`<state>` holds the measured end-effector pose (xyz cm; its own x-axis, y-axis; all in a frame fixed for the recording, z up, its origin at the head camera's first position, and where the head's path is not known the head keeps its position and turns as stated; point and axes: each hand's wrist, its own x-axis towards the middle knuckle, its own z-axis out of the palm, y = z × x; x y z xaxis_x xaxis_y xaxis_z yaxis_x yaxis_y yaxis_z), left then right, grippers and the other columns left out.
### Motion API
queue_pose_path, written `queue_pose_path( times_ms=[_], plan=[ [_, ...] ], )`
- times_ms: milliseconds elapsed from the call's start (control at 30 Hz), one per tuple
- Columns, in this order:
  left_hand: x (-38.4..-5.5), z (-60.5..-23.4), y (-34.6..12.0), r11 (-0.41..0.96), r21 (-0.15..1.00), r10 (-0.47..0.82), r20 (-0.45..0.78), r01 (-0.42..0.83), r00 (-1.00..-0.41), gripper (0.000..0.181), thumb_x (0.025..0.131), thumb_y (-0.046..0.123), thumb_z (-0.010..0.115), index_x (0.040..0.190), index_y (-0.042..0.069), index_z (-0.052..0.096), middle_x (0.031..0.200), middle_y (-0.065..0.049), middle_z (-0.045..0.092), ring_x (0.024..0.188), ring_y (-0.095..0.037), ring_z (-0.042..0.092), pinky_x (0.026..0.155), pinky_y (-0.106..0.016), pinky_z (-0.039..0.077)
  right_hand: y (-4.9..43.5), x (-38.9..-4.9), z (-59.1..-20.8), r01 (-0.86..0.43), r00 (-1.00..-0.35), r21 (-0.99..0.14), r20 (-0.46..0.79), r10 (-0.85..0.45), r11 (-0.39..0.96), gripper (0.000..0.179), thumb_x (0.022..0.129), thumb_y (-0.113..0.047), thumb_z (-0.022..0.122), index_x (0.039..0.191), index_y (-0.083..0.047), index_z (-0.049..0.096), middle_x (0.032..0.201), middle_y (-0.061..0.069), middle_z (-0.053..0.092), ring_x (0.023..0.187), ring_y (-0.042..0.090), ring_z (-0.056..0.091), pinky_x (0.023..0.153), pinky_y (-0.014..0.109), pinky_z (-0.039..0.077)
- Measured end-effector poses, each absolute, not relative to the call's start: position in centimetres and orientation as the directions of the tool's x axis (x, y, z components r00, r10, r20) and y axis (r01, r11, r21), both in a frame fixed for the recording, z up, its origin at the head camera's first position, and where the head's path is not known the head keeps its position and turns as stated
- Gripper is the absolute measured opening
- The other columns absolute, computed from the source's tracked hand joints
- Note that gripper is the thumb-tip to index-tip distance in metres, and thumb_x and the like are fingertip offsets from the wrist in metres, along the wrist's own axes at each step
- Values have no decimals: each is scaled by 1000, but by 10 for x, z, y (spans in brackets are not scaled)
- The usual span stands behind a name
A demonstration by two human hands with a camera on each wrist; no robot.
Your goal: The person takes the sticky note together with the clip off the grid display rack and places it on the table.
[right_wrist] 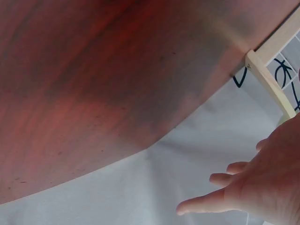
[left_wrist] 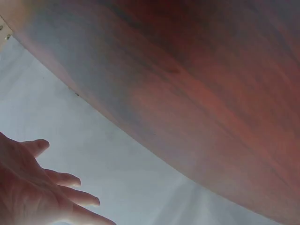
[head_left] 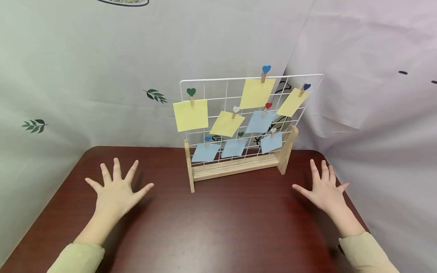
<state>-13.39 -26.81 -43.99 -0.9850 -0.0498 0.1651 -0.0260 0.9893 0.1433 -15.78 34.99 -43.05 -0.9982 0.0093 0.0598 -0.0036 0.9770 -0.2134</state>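
Left hand (head_left: pixel 114 197) and right hand (head_left: pixel 326 193), spread wide, each grip empty, flanked the rack (head_left: pixel 235 169), whose clipped notes (head_left: pixel 192 116) could have slipped had either knocked it.

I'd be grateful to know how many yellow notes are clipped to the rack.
4 on the rack: the leftmost note, the lower yellow note just right of it, the top note, and the rightmost note; none seems hidden.

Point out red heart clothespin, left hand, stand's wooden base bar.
Red heart clothespin (head_left: pixel 268 105): head view, on its heart.
Left hand (head_left: pixel 116 192): head view, back of the hand.
Wooden base bar (head_left: pixel 235 170): head view, front face.
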Motion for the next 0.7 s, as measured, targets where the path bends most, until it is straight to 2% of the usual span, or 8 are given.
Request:
queue_pose_path(
  times_ms=[200, 333, 433, 567, 700],
  plan=[
    [-134, -440, -263, 982, 187, -39, 179, -5, -983, 97, 93, 79, 57, 167, 22, 32, 166, -43, 19, 150, -75, 12, 101, -103, 1, 347, -164, -425, -21, -999, -243, 39, -12, 970, 116, 94, -70, 65, 171, -10, 2, 167, 41, 11, 149, 67, 16, 98, 102, 15],
    [-138, -436, -259, 964, 267, -42, 173, 5, -984, 94, 96, 77, 56, 168, 22, 30, 167, -42, 19, 150, -73, 13, 102, -102, 2, 342, -171, -418, -48, -998, -279, 42, -38, 959, 111, 97, -66, 65, 170, -6, 6, 165, 42, 17, 146, 67, 23, 100, 97, 26],
    [-142, -431, -255, 938, 347, -46, 169, 16, -985, 90, 98, 72, 56, 168, 22, 31, 167, -41, 21, 152, -71, 15, 104, -101, 6, 339, -177, -412, -86, -996, -339, 48, -73, 937, 107, 100, -60, 65, 170, -3, 7, 165, 42, 19, 147, 66, 24, 105, 92, 31],
    [-147, -426, -248, 903, 426, -32, 184, 50, -982, 85, 101, 66, 57, 167, 20, 33, 167, -39, 24, 153, -67, 19, 106, -99, 11, 339, -186, -407, -146, -989, -449, 85, -120, 881, 98, 105, -49, 63, 168, 3, 9, 165, 42, 21, 151, 63, 22, 116, 83, 29],
    [-152, -422, -238, 869, 486, -15, 213, 93, -977, 82, 101, 61, 61, 165, 16, 37, 167, -37, 28, 153, -63, 23, 110, -96, 16, 336, -193, -406, -190, -979, -567, 172, -109, 801, 86, 108, -38, 61, 165, 8, 17, 162, 42, 30, 149, 60, 31, 118, 78, 31]
  ],
)
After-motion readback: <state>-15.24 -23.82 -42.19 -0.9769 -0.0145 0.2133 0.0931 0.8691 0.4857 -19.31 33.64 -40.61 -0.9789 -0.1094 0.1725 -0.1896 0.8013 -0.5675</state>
